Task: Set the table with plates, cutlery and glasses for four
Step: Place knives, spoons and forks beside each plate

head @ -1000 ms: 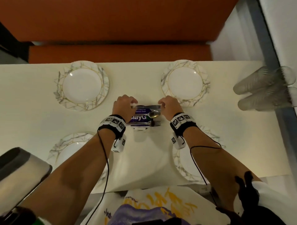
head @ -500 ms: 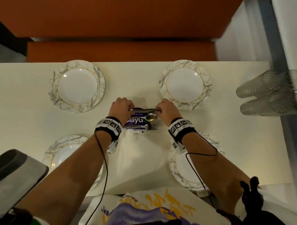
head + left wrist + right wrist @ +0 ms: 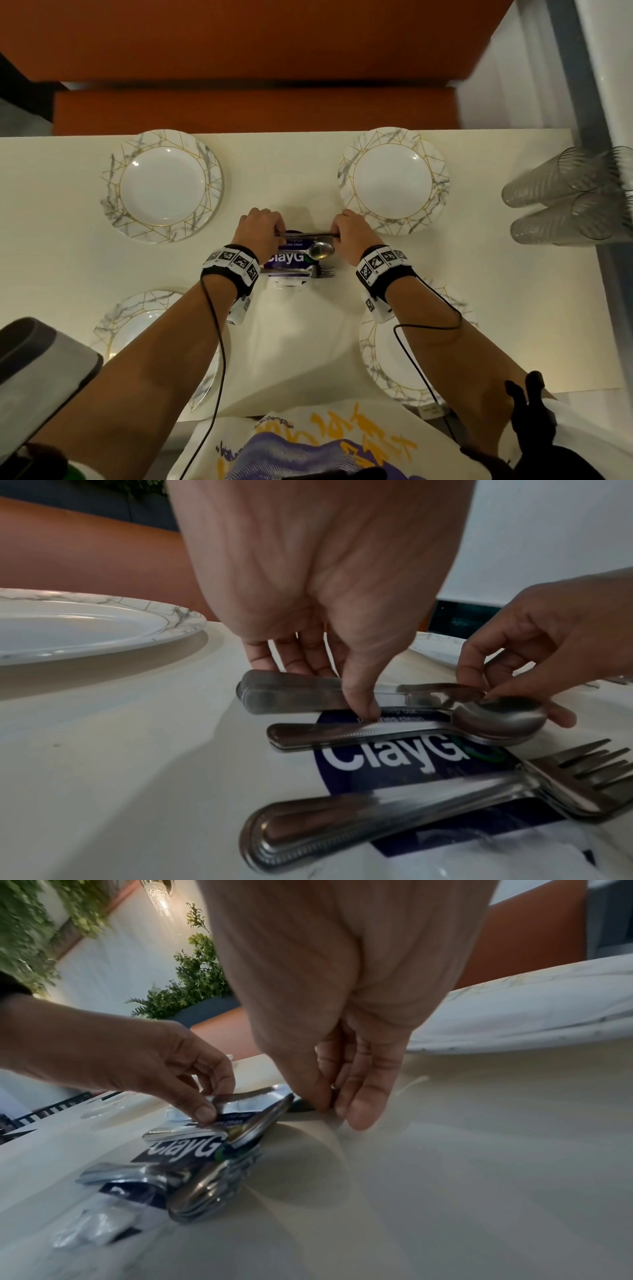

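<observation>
Cutlery lies in three small stacks at the middle of our cream table, all of dull steel with beaded handles. Our left hand pinches the handle end of the knives, thumb on the near side and fingers behind, while our right hand pinches their serrated blade end between thumb and fingertips, so both hands hold the same stack. Just nearer to us lie the spoons, bowls pointing right, and nearer still the forks, tines pointing right.

Under the cutlery sits a dark blue round sticker with white letters reading "ClayG", then a green ring; the smaller line above ends in "clean", the rest too small to read. White wrapper material shows at its near edge.

Four white plates with grey marble and gold-line rims sit at the corners: far left plate, far right plate, near left plate and near right plate, the last two partly hidden by our forearms. We see nothing on their visible parts. Clear ribbed glasses lie on their sides at the right end of the table, well apart from the plates.
</observation>
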Demonstrator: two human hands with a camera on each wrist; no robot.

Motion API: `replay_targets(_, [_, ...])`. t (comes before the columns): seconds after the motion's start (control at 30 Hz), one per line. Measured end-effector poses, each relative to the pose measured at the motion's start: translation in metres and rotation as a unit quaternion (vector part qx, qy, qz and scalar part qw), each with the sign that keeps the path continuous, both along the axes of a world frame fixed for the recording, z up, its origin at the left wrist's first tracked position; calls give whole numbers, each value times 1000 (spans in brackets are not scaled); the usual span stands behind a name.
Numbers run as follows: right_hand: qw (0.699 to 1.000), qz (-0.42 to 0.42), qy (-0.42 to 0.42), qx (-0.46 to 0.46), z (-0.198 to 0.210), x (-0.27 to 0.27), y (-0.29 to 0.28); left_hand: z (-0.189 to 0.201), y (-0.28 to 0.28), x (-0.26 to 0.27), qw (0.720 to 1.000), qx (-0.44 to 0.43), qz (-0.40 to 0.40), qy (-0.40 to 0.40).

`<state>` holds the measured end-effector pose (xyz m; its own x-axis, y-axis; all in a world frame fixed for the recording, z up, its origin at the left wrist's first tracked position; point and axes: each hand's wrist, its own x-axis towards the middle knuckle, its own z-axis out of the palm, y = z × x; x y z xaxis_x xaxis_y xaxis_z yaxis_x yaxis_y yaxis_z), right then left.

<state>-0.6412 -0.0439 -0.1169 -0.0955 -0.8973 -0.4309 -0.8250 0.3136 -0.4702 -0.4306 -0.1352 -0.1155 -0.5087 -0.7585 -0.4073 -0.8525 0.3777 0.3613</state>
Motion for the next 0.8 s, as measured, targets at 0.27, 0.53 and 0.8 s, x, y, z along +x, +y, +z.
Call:
replay_targets(0.27, [999, -27, -36, -5, 5, -3, -5, 1, -2, 7, 997, 49, 26, 59])
replay_targets(0.53, [991, -42, -91, -87, 33, -12, -32, 26, -9, 22, 982, 95, 108, 125])
replay_targets(0.8, [958, -166, -212, -103, 55, 16, -38, 65, 18, 50, 903, 211, 271, 257])
